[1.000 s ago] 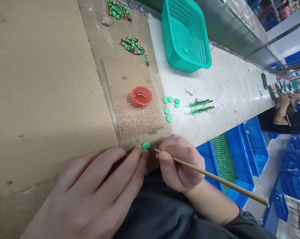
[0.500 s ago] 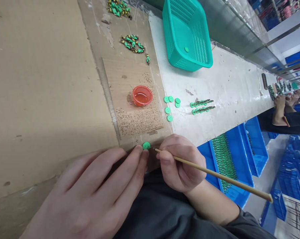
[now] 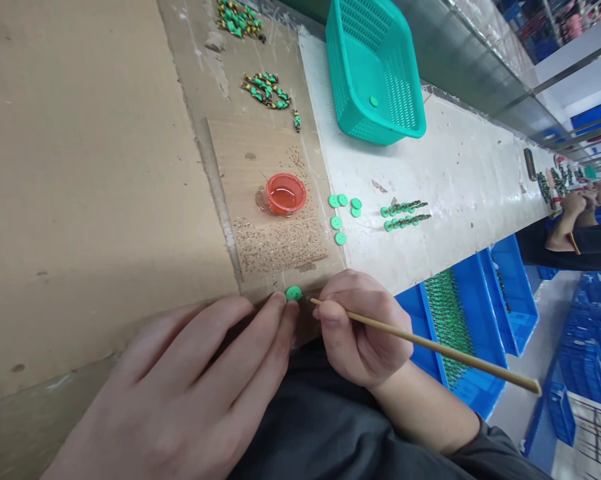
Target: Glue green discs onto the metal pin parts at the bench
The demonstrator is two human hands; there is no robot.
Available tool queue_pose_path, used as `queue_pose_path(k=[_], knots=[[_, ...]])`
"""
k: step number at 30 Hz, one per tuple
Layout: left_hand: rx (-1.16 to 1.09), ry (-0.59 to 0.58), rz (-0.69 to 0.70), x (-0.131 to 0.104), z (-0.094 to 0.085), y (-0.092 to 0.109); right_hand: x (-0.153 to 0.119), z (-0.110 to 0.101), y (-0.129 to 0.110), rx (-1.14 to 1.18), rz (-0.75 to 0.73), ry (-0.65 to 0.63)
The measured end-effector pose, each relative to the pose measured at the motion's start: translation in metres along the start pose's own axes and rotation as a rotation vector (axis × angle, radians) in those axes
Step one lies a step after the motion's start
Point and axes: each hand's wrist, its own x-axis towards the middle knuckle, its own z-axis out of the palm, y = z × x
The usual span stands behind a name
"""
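Disc (image 3: pixel 294 293) lies between left hand (image 3: pixel 195 387), whose fingertips pinch it, and right hand (image 3: pixel 363 327), which grips stick (image 3: pixel 448 351), tip near disc.

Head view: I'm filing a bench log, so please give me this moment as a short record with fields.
Left hand: holds a green disc at its edge with the fingertips
Right hand: grips a thin stick, its tip close to the disc; contact unclear
Red dish: holds liquid, stands on a brown board
Loose discs: six, green, near one edge of the white surface
Teal basket: one green disc inside
Background: a co-worker's hands, farther along the bench
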Motion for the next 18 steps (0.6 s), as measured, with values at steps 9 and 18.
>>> queue_pose_path(k=[9,18], knots=[[0.006,-0.004,0.003,0.0,0.0,0.0,0.001,-0.001,0.0,0.009,0.01,-0.017],[0.019,0.005,0.019,-0.005,0.006,-0.001,0.004,-0.006,-0.009,-0.04,0.103,-0.072]])
